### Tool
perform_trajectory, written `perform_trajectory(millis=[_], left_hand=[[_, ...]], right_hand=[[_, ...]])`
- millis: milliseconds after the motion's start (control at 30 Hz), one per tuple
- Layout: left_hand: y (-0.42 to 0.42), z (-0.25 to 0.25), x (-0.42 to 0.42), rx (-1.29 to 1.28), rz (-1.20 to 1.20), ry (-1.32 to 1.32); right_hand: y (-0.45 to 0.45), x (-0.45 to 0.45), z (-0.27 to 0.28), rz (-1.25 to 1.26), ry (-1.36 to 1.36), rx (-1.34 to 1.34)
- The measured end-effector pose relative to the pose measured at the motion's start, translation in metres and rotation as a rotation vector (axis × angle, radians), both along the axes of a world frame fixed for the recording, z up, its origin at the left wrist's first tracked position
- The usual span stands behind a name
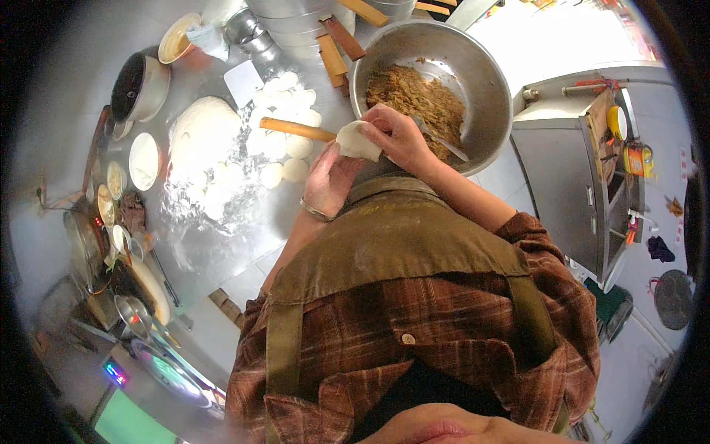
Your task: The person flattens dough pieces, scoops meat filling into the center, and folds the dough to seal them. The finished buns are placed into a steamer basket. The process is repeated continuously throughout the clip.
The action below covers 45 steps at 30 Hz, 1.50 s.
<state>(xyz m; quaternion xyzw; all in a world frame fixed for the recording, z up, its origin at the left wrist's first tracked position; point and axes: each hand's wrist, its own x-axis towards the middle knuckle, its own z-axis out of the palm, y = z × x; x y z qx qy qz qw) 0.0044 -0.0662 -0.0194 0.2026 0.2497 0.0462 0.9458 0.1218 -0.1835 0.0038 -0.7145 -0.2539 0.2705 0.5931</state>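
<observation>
Between both hands, just left of a large steel bowl [502,100], is a piece of pale dough [355,142]. My left hand [335,175], with a bracelet at the wrist, supports it from below; any filling inside is hidden. The fingers of my right hand [396,136] pinch its upper right edge. The bowl holds a brown minced filling [410,94] and a metal spoon [452,147]. A wooden rolling pin [297,129] lies left of the dough, its right end hidden behind my left hand. Several round dough pieces [299,146] lie on the floured steel table [244,244].
A big dough mass [202,130] and a white scraper [243,83] lie farther left. Beyond them stand a dark-lined pot [158,89] and a bowl of white powder [145,161]. Steel steamers [302,28] with wooden handles stand at the back. A steel cabinet [554,188] stands at right.
</observation>
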Motion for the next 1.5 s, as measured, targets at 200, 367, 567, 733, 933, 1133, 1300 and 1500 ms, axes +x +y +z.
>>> perform_trajectory(millis=[200, 367, 567, 733, 933, 1133, 1300, 1500], left_hand=[[-0.007, -0.001, 0.019, 0.081, 0.088, 0.069], [0.012, -0.012, 0.018, -0.052, 0.186, 0.016], [0.016, -0.011, 0.016, -0.126, 0.254, 0.012], [0.017, -0.026, 0.009, -0.207, 0.202, -0.075], [0.014, -0.025, 0.007, -0.105, 0.239, -0.07], [0.012, -0.018, 0.004, -0.104, 0.254, -0.052], [0.014, -0.014, 0.003, -0.133, 0.208, -0.077], [0.022, -0.02, 0.002, -0.164, 0.198, -0.07]], right_hand=[[-0.038, 0.035, -0.017, 0.031, 0.239, 0.061], [-0.108, 0.073, -0.069, 0.155, -0.561, -0.746], [-0.146, 0.081, -0.113, 0.378, -0.641, -0.987], [-0.14, 0.077, -0.114, 0.433, -0.542, -1.026], [-0.133, 0.071, -0.092, 0.328, -0.697, -0.842], [-0.1, 0.103, -0.086, 0.27, -0.8, -0.861], [-0.077, 0.119, -0.09, 0.357, -0.873, -0.924], [-0.071, 0.108, -0.078, 0.616, -0.911, -1.077]])
